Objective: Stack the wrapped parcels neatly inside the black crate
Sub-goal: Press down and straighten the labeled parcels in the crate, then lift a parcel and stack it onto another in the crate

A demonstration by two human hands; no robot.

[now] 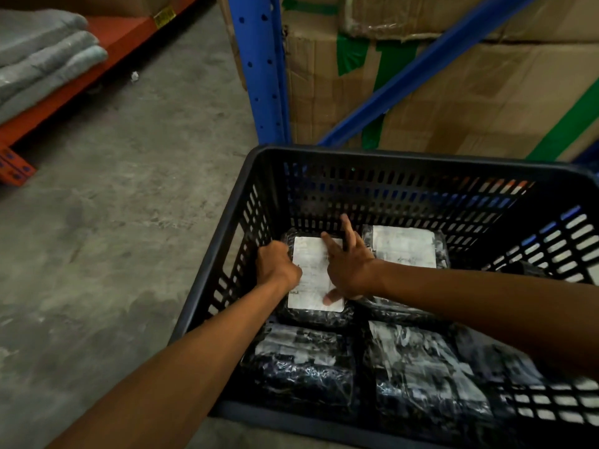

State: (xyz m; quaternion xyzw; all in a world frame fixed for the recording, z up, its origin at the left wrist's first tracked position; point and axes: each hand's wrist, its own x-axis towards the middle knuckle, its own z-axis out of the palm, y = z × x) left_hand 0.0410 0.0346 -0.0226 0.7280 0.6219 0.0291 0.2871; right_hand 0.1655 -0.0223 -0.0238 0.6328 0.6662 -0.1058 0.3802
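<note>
Pressure from both sides is what you need now; your left hand grips the far-left parcel at its edge, your right hand lies spread flat on its white label; square this black-wrapped, glossy parcel against the black crate wall, beside its neighbour.

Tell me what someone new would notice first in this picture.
Two bare arms reach into the black crate at lower right, both hands on one parcel with a white label in its far left corner: the left hand curls at its left edge, the right hand is spread on top. More dark wrapped parcels fill the crate around it. Behind stand a blue rack and taped cartons.
</note>
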